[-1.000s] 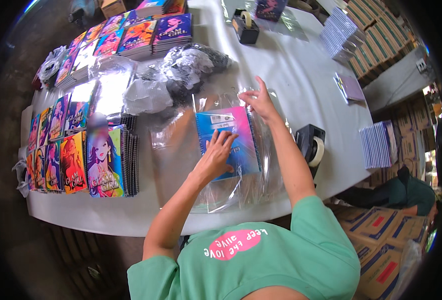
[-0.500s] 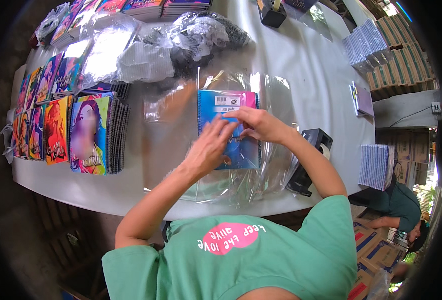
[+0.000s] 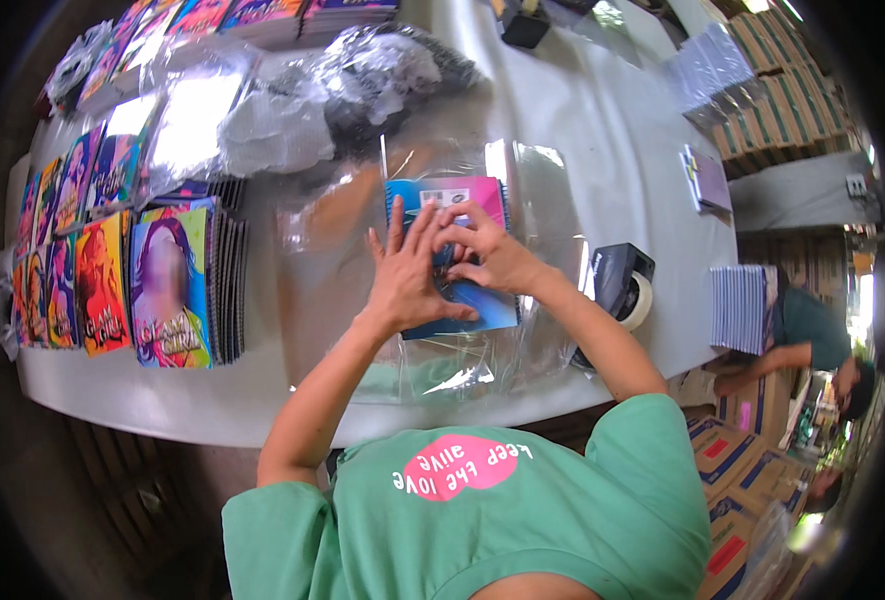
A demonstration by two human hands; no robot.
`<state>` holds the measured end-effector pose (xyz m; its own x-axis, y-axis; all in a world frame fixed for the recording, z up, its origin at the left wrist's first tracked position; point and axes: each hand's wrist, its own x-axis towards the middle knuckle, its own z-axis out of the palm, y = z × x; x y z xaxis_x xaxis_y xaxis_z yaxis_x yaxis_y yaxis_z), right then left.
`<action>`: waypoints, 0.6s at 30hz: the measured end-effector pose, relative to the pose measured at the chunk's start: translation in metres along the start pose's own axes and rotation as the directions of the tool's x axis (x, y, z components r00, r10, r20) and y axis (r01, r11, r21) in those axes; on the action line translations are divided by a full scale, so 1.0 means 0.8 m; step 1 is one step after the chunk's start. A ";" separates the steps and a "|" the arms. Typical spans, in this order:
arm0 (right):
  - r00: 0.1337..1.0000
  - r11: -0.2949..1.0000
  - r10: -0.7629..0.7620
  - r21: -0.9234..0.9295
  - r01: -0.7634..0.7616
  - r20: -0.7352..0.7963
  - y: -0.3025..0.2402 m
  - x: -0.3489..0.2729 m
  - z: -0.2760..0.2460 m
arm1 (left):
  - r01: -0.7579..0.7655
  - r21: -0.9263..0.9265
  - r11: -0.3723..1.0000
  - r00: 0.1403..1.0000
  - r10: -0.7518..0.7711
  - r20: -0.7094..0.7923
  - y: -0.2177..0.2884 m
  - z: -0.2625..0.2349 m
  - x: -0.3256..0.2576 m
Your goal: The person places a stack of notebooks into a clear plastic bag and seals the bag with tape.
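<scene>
A blue and pink spiral notebook (image 3: 489,312) with a white label near its top edge lies on clear plastic film (image 3: 552,215) in front of me. My left hand (image 3: 409,275) rests on the notebook, fingers stretched and spread, thumb out toward its lower part. Beside it, my right hand (image 3: 492,255) is over the notebook with bent fingers drawn in near the thumb. Anything between those fingertips is too small or hidden to name. The fingers of both hands nearly meet below the label. A black tape dispenser (image 3: 617,285) with a roll of tape stands right of the film.
Stacks of colourful spiral notebooks (image 3: 172,290) fill the table's left side. Crumpled plastic wrapping (image 3: 282,125) lies behind the film. Wrapped notebook bundles (image 3: 737,310) stand along the right edge, near a second black dispenser (image 3: 524,25) at the back. Another person (image 3: 812,335) bends by cartons (image 3: 752,480).
My left hand has spread its fingers and settled on the notebook. The right hand has shifted slightly left and lower, its fingers still bent. The view has tilted a little.
</scene>
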<state>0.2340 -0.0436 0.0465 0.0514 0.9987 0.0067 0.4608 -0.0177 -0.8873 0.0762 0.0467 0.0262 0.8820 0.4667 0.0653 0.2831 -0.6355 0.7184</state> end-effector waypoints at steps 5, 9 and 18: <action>0.994 0.974 -0.093 -0.200 0.102 0.054 -0.029 0.014 0.005 | -0.176 -0.357 0.917 0.964 0.088 -0.250 -0.061 0.017 0.006; 1.000 0.850 0.010 -0.526 -0.019 -0.019 -0.041 -0.001 0.022 | -0.141 -0.002 0.990 0.987 0.140 -0.081 -0.056 0.003 0.019; 0.814 0.908 0.151 -0.246 -0.338 -0.560 -0.086 -0.227 0.184 | -0.003 -0.123 0.992 0.995 0.015 0.099 -0.039 -0.031 0.017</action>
<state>0.0621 -0.2163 0.0386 0.6080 0.7833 0.1296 0.6191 -0.3656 -0.6950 0.0702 0.0882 0.0217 0.9192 0.3937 0.0075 0.2319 -0.5565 0.7978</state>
